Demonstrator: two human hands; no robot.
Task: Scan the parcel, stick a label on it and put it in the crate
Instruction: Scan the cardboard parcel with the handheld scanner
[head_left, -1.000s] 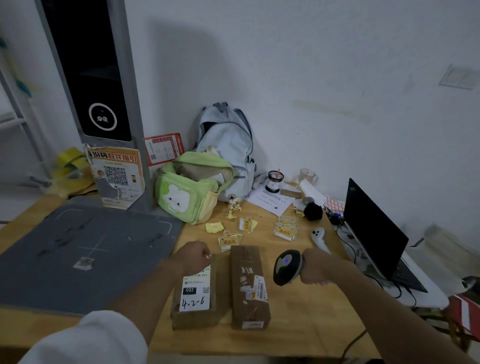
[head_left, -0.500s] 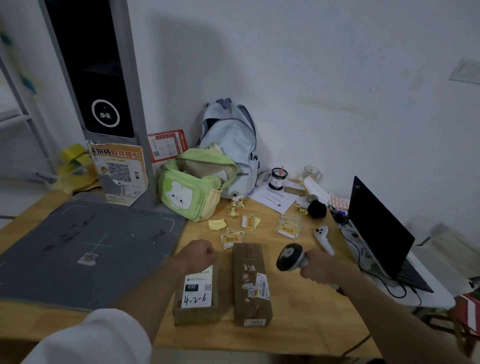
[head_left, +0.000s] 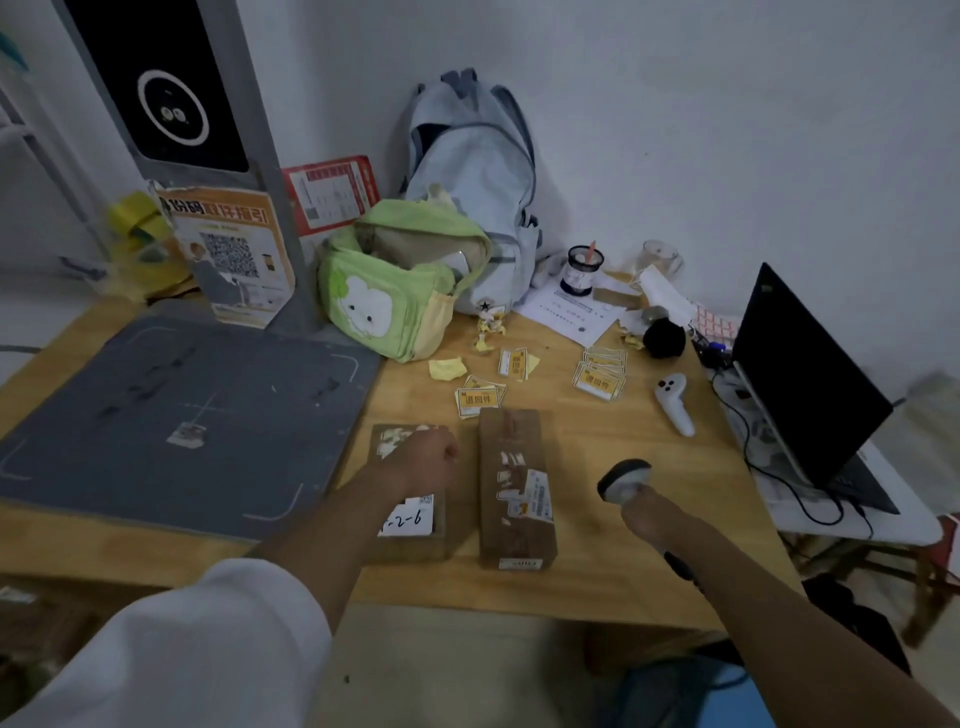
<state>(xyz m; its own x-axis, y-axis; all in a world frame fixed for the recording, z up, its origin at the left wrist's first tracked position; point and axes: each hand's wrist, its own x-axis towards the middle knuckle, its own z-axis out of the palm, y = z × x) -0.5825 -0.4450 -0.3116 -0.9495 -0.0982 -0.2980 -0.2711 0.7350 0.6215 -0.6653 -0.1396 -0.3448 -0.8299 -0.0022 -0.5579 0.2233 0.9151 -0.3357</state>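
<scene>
Two brown cardboard parcels lie side by side near the table's front edge. On the left parcel (head_left: 410, 525), which bears a white label with handwritten figures, my left hand (head_left: 423, 460) rests as a closed fist. The longer right parcel (head_left: 514, 488) carries torn labels and lies free. To its right, my right hand (head_left: 649, 512) grips a black handheld scanner (head_left: 623, 478), its head pointing up and away from me. Yellow-and-white sticker labels (head_left: 480, 400) lie scattered just beyond the parcels. No crate is visible.
A grey scanning mat (head_left: 156, 415) with a tall kiosk post (head_left: 182, 104) fills the left of the wooden table (head_left: 623, 571). Behind stand a green bag (head_left: 395, 291) and a pale backpack (head_left: 478, 171). A white controller (head_left: 675, 402), a black laptop (head_left: 810, 384) and cables lie at the right.
My right hand has lowered the scanner toward the table and turned its head away from the parcels. My left fist has slid forward along the left parcel. The view has tilted down.
</scene>
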